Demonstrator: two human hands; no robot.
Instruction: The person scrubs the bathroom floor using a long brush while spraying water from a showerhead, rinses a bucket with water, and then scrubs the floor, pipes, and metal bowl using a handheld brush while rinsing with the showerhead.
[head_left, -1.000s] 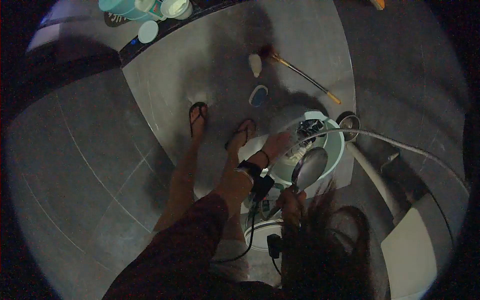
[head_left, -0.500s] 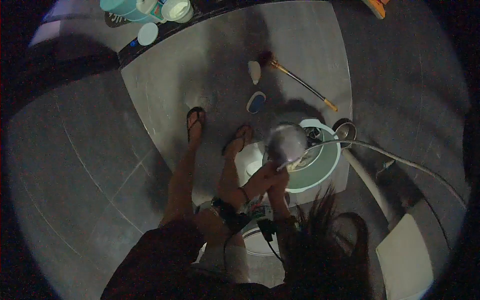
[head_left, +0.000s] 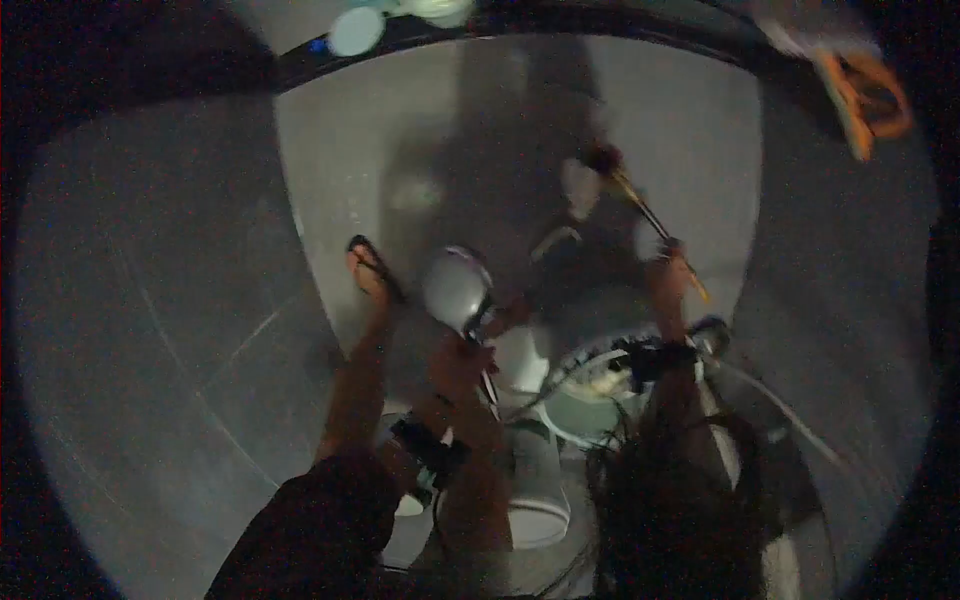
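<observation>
My left hand (head_left: pixel 462 365) is closed around the handle of a silver, round-headed shower head (head_left: pixel 457 285), held above the floor near my feet. My right hand (head_left: pixel 672 268) is stretched out over the handle of a dark-bristled brush (head_left: pixel 650 215) with yellow ends. Blur hides its fingers, so I cannot tell whether it grips the handle. Beneath my right forearm stands a pale green basin (head_left: pixel 585 418) with things inside it, partly hidden by my arm and hair.
The metal hose (head_left: pixel 790 412) runs across the basin to the right. A ladle-like metal cup (head_left: pixel 710 335) is beside the basin. A pale, blurred object (head_left: pixel 580 188) lies by the brush head. An orange thing (head_left: pixel 870 95) is at upper right, a white lid (head_left: pixel 356 32) at upper left.
The shower head has moved left, away from above the basin, in my left hand. My right hand has left it and reached forward to the brush handle. The view has shifted.
</observation>
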